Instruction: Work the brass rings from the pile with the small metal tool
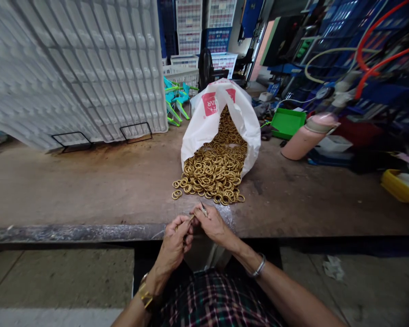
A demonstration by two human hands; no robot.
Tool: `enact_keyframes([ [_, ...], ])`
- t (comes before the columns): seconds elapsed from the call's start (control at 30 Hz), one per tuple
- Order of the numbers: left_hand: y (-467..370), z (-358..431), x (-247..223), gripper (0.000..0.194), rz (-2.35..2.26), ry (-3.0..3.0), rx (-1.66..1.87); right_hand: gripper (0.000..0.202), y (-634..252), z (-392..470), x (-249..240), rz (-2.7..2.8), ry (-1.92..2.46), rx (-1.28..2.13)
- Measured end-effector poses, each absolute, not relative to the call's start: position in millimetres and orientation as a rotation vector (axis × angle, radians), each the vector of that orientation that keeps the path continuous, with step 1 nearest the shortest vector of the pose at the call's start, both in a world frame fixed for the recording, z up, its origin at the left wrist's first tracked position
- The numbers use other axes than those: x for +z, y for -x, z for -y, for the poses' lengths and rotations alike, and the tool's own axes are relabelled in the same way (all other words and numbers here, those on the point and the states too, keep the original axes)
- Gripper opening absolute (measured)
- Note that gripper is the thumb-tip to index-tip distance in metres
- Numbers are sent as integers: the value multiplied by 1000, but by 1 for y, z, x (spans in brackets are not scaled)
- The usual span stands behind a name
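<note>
Many gold-coloured rings [213, 175] spill from an open white sack [199, 122] onto the brown table [122, 186]. My left hand [178, 238] is at the table's front edge, its fingers closed round a small ring-like piece that is mostly hidden. Close beside it, my right hand [209, 221] grips a small pointed metal blade [203, 209] between thumb and fingers. The fingertips of both hands nearly meet, just in front of the loose rings.
Tall white ribbed trays [98, 63] stand at the left on black wire holders. Behind the sack are green-blue clips [177, 100] and stacked crates [190, 41]. A pink bottle [305, 138], green tray [288, 123] and yellow tray [400, 186] lie right.
</note>
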State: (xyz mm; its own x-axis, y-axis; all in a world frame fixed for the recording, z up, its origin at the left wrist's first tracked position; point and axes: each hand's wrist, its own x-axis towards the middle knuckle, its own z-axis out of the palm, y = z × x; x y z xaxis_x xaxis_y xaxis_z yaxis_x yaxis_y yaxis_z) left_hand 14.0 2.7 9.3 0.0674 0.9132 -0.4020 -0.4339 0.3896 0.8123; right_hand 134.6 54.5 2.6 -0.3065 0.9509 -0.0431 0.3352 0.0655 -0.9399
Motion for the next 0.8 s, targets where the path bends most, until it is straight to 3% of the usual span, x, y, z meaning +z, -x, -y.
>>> enact_keyframes([
  [0.3,-15,-1,4,32,-1182,-591,1139,20,-137,-43,-4,2493,1385,703],
  [0.63,-11,4,5,29,-1175,-624,1146,24,-128,-47,15,2655,1646,591],
  [0.8,-8,28,17,25,-1053,-644,857,29,-130,-66,14,2611,1780,466],
])
